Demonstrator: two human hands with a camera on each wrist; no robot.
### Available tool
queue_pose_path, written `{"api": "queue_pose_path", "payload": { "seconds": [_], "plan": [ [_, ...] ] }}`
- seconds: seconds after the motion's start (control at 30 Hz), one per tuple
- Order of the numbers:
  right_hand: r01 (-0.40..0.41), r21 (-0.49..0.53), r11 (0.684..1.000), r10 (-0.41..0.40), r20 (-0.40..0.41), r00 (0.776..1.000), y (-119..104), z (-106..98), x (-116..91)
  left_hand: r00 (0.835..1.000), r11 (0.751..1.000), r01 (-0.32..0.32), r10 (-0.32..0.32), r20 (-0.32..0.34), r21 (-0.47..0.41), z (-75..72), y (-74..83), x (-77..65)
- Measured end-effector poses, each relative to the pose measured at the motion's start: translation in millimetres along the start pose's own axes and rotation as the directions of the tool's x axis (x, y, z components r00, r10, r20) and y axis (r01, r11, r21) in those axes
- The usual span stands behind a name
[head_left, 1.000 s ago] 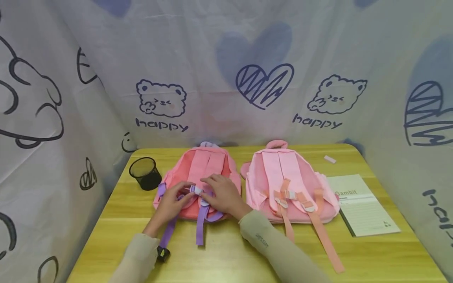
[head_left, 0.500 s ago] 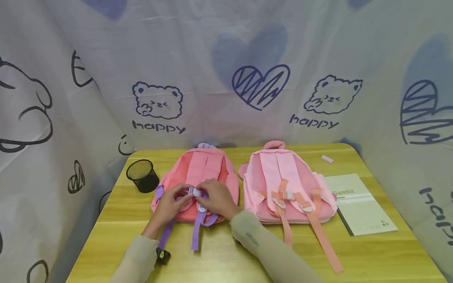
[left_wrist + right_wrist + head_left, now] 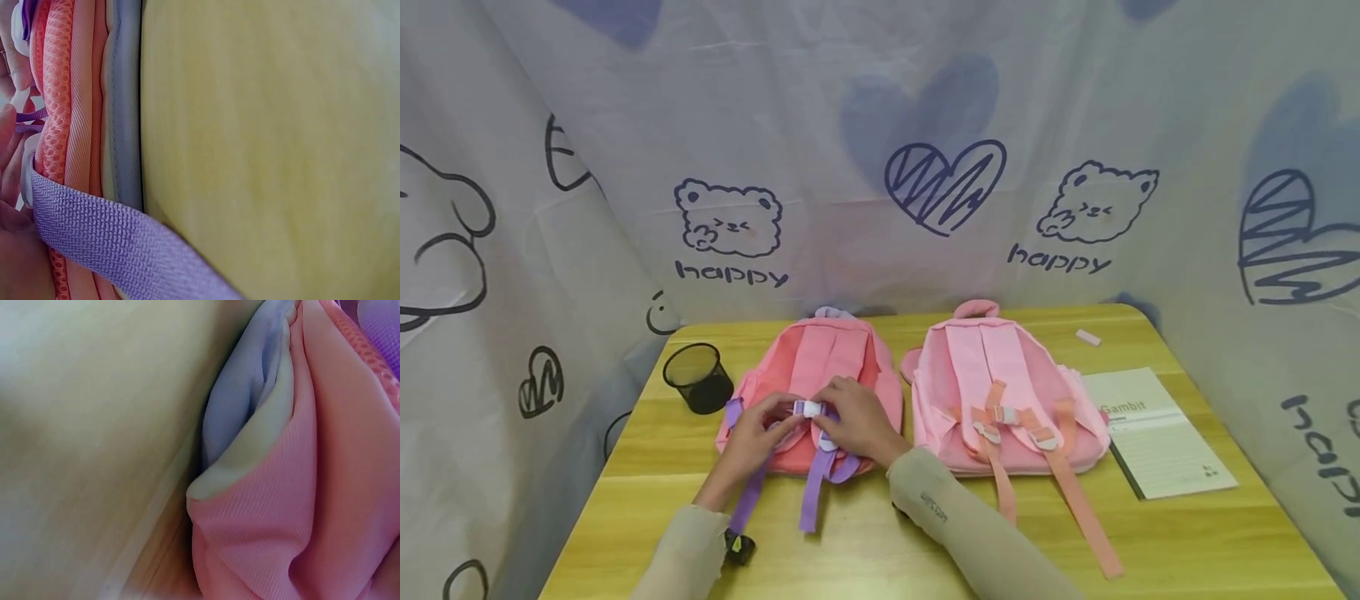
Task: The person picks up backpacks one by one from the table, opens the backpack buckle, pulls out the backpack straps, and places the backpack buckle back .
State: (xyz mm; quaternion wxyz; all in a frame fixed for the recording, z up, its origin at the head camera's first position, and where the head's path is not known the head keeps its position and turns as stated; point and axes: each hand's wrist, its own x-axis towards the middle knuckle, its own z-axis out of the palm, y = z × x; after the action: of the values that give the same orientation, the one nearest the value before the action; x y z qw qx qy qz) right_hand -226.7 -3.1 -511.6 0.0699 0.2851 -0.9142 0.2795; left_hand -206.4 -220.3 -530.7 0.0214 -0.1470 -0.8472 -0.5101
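Observation:
A coral-pink backpack [image 3: 831,354] with purple straps lies on the table, its shoulder-strap side up. Over its middle, a white buckle [image 3: 808,408] on purple webbing is held between both hands. My left hand [image 3: 751,433] pinches the buckle's left end with thumb and fingers. From the other side my right hand [image 3: 857,421] grips its right end, the fingertips partly hidden. A loose purple strap [image 3: 811,500] hangs toward the table front. In the left wrist view, a purple strap [image 3: 125,231] crosses the backpack's edge. The right wrist view shows the backpack's side pocket [image 3: 262,531], no hand.
To the right lies a light-pink backpack [image 3: 1000,375] with orange straps and a fastened-looking white buckle. A notebook [image 3: 1165,442] and a small pink block [image 3: 1087,337] are farther right. A black mesh cup [image 3: 698,379] stands at left. Patterned curtains [image 3: 850,167] enclose the table.
The right hand has lowered its fingers and closed in on the buckle beside the left hand. The whole scene has shifted slightly left as the head view turned.

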Motion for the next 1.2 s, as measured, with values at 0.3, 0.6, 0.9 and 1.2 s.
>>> {"api": "queue_pose_path", "payload": {
  "seconds": [0.3,0.6,0.9,1.2],
  "plan": [
    [0.017,0.04,0.999,-0.017,0.006,1.0,-0.5,-5.4,-3.0,1.0,0.998,0.026,-0.026,0.007,0.051,2.4,5.1,-5.6],
    [0.029,0.073,0.997,-0.03,0.008,1.0,0.1,-8.2,0.6,1.0,0.996,-0.013,0.013,-0.005,0.09,3.3,7.8,-1.3],
    [0.024,0.082,0.996,-0.025,0.019,0.999,1.1,-6.8,2.9,1.0,1.0,0.011,-0.011,-0.021,0.016,3.8,6.9,-0.3],
    [0.016,0.082,0.996,-0.018,0.024,1.0,4.6,-5.2,6.4,0.999,0.999,0.04,-0.04,-0.016,-0.031,5.3,4.4,1.1]
  ]
}}
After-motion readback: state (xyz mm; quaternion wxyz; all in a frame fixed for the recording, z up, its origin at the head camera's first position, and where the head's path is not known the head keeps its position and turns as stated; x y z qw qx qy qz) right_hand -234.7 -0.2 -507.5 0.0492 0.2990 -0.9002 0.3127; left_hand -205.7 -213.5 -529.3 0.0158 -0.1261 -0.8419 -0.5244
